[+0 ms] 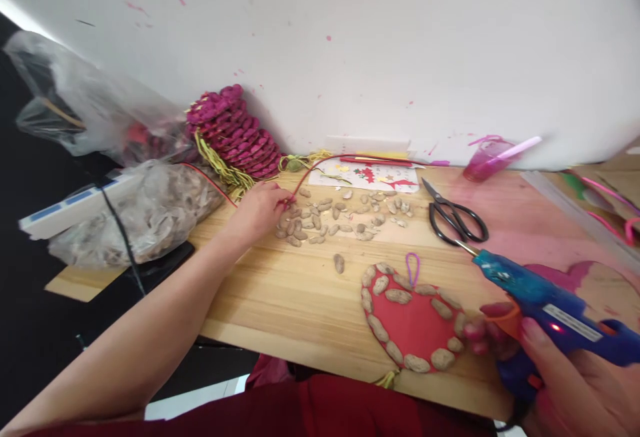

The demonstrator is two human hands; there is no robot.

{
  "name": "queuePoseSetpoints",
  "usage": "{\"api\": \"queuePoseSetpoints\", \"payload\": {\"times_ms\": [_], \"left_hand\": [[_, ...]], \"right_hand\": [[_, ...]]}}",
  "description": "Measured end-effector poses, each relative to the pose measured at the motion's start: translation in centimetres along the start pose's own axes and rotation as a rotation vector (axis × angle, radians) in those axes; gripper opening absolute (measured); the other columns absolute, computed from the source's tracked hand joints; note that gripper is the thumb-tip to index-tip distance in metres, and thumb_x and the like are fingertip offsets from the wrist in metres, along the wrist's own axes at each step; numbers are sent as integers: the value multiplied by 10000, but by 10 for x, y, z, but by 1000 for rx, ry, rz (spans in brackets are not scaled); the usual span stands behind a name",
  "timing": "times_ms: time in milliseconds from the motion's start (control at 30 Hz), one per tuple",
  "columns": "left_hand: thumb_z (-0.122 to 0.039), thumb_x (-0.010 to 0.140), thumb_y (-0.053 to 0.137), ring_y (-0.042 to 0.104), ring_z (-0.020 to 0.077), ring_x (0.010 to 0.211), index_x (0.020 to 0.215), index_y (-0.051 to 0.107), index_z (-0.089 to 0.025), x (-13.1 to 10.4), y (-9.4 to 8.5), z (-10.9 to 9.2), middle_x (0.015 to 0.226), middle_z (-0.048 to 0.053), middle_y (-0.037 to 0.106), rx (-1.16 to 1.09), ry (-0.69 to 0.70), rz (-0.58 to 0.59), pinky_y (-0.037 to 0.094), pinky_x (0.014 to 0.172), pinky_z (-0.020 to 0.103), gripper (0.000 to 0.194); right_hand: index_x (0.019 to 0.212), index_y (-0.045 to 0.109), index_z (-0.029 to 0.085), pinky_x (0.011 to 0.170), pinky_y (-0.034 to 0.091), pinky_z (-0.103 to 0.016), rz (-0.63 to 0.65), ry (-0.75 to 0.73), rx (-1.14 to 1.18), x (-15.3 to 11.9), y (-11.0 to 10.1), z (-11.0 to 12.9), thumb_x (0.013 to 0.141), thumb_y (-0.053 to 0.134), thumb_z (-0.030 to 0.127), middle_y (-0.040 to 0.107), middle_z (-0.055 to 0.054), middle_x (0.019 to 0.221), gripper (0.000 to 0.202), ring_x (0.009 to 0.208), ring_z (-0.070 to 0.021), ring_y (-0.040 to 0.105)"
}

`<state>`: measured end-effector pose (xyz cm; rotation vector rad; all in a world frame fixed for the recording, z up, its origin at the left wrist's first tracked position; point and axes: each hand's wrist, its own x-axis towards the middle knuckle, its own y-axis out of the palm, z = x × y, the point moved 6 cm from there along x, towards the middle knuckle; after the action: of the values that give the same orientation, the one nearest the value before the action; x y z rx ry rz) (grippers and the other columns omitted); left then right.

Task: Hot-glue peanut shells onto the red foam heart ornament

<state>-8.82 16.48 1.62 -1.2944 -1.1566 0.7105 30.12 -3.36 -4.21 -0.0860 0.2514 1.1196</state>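
Observation:
My right hand [565,377] grips a blue hot glue gun [545,297] with an orange trigger and a red light, its metal tip pointing left. Just left of that hand lies a red heart [410,327] edged with peanuts, with a few more inside the edge and a purple loop on top. My left hand [263,210] is stretched out to the left end of a spread of loose peanuts [313,217]. Its fingers are bent together at the tips; what they pinch, if anything, is too small to make out. One peanut [339,263] lies apart.
Black-handled scissors [455,217] lie behind the glue gun. A pink cup [480,160] stands by the wall. At the back left are a magenta peanut-covered piece [235,133] and a plastic bag [145,213] beside a white power strip [75,207]. A red cord crosses the table.

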Motion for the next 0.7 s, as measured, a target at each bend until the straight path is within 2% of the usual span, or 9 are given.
{"api": "queuePoseSetpoints", "payload": {"times_ms": [133,233,333,433,533,600,700], "left_hand": [[-260,889,498,615,263,883,962,769,-192,0,-1,-1,868,92,691,10,18,-63,487,827,381,289],[-279,915,485,606,264,878,973,762,-191,1,-7,-12,869,95,677,-1,30,-130,478,814,389,296],[-277,918,520,597,234,854,916,756,-203,2,-10,-43,860,75,670,-123,98,-143,470,805,373,247],[-242,886,585,587,214,843,855,745,-196,2,-4,-87,840,61,667,-265,221,-48,461,801,363,170],[-254,892,601,578,240,928,906,734,-209,3,3,-123,897,60,678,-237,281,41,421,867,423,141],[-269,890,610,571,261,967,929,721,-207,4,6,-136,930,65,679,-178,284,68,399,886,459,133],[-266,878,612,571,282,976,909,707,-191,7,8,-145,933,73,679,-87,269,98,383,888,492,126]], "right_hand": [[904,750,226,758,636,-365,-9,59,70,-5,24,13,798,764,443,768,-56,838,242,803,-266,741],[870,762,219,728,625,-312,-36,70,103,-10,32,24,749,804,456,745,-39,762,270,781,-241,734],[890,769,225,708,629,-320,-36,67,113,-13,34,30,736,812,452,737,-40,766,278,780,-243,731],[903,764,240,706,629,-331,-26,72,125,-13,34,28,746,806,458,721,-31,737,271,791,-246,729],[888,754,270,716,623,-336,-5,79,133,-12,34,26,781,778,467,705,-15,698,225,817,-251,728],[884,749,274,741,617,-339,9,76,142,-12,33,25,802,760,467,720,-18,735,209,832,-249,728],[893,748,266,756,611,-353,29,67,140,-10,30,20,823,744,462,743,-36,799,209,832,-250,727]]}}
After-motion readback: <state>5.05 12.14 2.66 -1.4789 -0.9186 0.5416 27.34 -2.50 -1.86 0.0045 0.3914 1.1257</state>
